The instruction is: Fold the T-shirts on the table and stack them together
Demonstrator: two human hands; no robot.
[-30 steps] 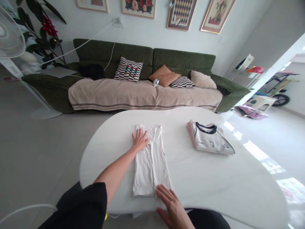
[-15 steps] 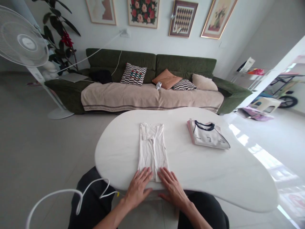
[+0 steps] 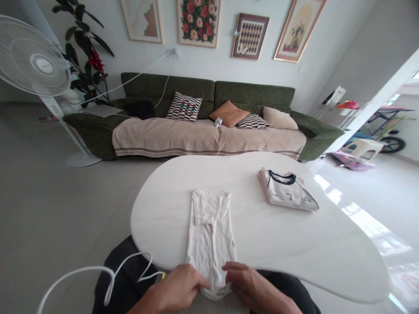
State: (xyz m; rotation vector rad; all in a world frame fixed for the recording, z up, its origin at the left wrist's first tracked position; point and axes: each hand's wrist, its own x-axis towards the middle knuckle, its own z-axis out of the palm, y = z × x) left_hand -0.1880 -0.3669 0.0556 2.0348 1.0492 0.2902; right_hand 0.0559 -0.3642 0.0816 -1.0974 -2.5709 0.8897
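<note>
A white shirt [image 3: 209, 240], folded lengthwise into a narrow strip with a sleeve turned in near its top, lies on the white table [image 3: 157, 205]. Its lower end hangs past the table's near edge. My left hand [image 3: 183, 283] grips the lower left corner, thumb and fingers closed on the cloth. At the lower right corner, my right hand [image 3: 245, 281] is curled round the hem, its fingertips partly hidden. To the right lies a stack of folded shirts [image 3: 290, 192], the top one white with a dark collar.
Behind the table stands a green sofa [image 3: 183, 91] with cushions and a beige cover. A white fan [image 3: 42, 65] is at the left. A white cable [image 3: 111, 272] loops beside my left leg. Framed pictures hang on the wall.
The shirt has slid toward me, its lower end now over the table edge. Both hands went from lying flat on it to gripping its lower corners. The view has tilted up slightly.
</note>
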